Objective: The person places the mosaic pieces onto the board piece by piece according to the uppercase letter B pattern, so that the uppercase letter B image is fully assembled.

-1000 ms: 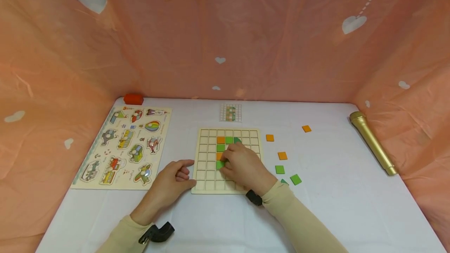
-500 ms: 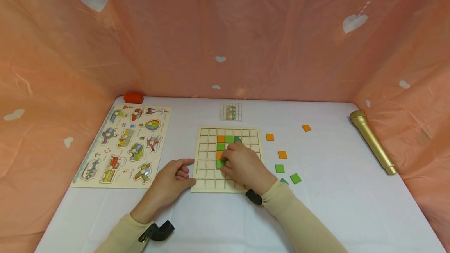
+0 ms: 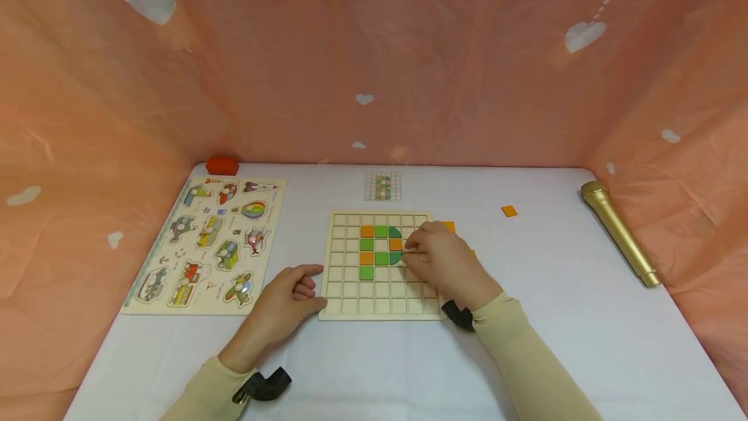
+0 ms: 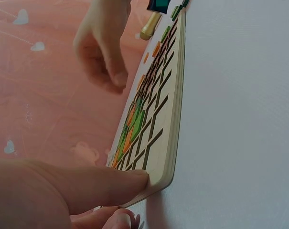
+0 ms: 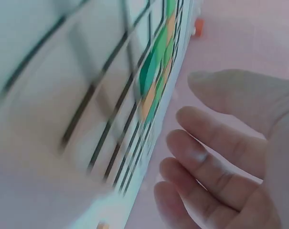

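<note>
A pale wooden grid board (image 3: 345,291) lies mid-table in the head view. Set in its cells are orange tiles (image 3: 366,231), light green tiles (image 3: 366,273) and two dark green rounded-corner tiles (image 3: 395,258). At the board's left edge, my left hand (image 3: 277,307) touches it with thumb and index finger. The left wrist view has that thumb (image 4: 120,183) against the board's corner. My right hand (image 3: 450,264) hovers over the board's right side, beside the tiles. Its fingers (image 5: 206,129) are apart from the thumb, with nothing between them in the right wrist view.
Behind the board lies a small pattern card (image 3: 383,186). A loose orange tile (image 3: 510,211) sits to the right; another orange tile (image 3: 449,226) is partly behind the right hand. A picture puzzle board (image 3: 201,245) is left, a gold microphone (image 3: 619,236) right, a red block (image 3: 222,165) back left.
My right hand has lifted off the tiles and moved right, uncovering green, orange and dark green tiles in the grid. It now covers several loose tiles. The left hand stays put.
</note>
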`<action>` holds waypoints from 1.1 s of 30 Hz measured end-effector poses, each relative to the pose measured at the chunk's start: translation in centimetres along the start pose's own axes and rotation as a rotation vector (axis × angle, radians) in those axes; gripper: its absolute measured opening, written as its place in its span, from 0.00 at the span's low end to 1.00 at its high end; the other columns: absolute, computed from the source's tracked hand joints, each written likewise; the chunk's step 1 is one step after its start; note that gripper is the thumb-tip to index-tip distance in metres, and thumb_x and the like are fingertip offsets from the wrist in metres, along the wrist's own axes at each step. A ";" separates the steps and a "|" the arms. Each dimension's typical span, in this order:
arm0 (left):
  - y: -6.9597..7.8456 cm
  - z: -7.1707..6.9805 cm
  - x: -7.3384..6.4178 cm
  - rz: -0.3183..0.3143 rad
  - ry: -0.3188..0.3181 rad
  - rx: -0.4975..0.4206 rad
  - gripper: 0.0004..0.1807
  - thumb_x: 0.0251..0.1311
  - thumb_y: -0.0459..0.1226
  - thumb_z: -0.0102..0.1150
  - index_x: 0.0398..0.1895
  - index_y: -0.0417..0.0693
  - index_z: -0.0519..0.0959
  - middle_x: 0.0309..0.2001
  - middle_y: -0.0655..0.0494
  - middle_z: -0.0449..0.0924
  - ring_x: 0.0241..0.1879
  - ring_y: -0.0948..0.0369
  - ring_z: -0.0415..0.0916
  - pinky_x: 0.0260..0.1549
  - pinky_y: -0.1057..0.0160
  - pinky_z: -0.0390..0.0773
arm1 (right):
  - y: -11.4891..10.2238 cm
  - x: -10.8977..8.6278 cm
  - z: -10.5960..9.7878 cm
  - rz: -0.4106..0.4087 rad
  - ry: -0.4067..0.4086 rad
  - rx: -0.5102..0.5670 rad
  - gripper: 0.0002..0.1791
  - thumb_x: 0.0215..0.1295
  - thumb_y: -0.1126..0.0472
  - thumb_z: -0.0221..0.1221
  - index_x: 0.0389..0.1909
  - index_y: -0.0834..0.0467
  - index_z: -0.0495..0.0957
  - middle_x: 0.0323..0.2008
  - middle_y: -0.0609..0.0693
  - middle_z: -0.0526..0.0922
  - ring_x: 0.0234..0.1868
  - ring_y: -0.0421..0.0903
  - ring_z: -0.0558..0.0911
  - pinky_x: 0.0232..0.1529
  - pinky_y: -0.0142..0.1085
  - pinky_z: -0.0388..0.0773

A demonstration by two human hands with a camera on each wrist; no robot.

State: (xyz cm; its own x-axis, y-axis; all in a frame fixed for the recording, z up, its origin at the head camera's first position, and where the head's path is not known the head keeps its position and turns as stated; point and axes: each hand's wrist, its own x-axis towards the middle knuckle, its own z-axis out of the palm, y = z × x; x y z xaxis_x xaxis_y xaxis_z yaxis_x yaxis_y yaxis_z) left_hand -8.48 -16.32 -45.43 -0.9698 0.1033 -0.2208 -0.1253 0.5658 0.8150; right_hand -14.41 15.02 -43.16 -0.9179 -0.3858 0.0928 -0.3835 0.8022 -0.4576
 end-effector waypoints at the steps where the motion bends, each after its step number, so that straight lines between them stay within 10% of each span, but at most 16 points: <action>1: 0.0 0.0 0.0 0.000 0.000 0.001 0.31 0.60 0.32 0.76 0.68 0.42 0.80 0.48 0.49 0.78 0.44 0.62 0.77 0.44 0.72 0.81 | 0.6 -0.3 -0.3 0.012 0.006 0.007 0.10 0.69 0.55 0.71 0.44 0.56 0.89 0.44 0.47 0.86 0.52 0.47 0.82 0.53 0.45 0.85; 15: -0.3 0.0 -0.3 -0.007 0.010 0.001 0.31 0.60 0.32 0.76 0.68 0.43 0.81 0.48 0.50 0.78 0.43 0.62 0.77 0.43 0.72 0.80 | 7.4 -4.5 -3.6 0.235 -0.035 0.005 0.12 0.69 0.56 0.70 0.50 0.55 0.89 0.49 0.51 0.87 0.53 0.52 0.82 0.59 0.52 0.81; 33: 0.3 0.1 -0.4 -0.017 0.018 -0.004 0.30 0.60 0.31 0.75 0.68 0.42 0.81 0.48 0.50 0.78 0.43 0.62 0.77 0.43 0.72 0.80 | 8.7 -4.9 -3.8 0.230 -0.079 -0.019 0.11 0.72 0.59 0.66 0.52 0.55 0.88 0.50 0.52 0.86 0.54 0.54 0.81 0.62 0.58 0.80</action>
State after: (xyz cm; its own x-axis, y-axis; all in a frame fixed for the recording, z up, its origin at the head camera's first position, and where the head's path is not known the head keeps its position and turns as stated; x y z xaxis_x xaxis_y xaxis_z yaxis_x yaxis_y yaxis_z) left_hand -8.13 -16.11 -45.21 -0.9711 0.0793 -0.2250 -0.1424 0.5641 0.8134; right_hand -13.64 25.65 -44.20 -0.9707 -0.2257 -0.0820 -0.1675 0.8811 -0.4423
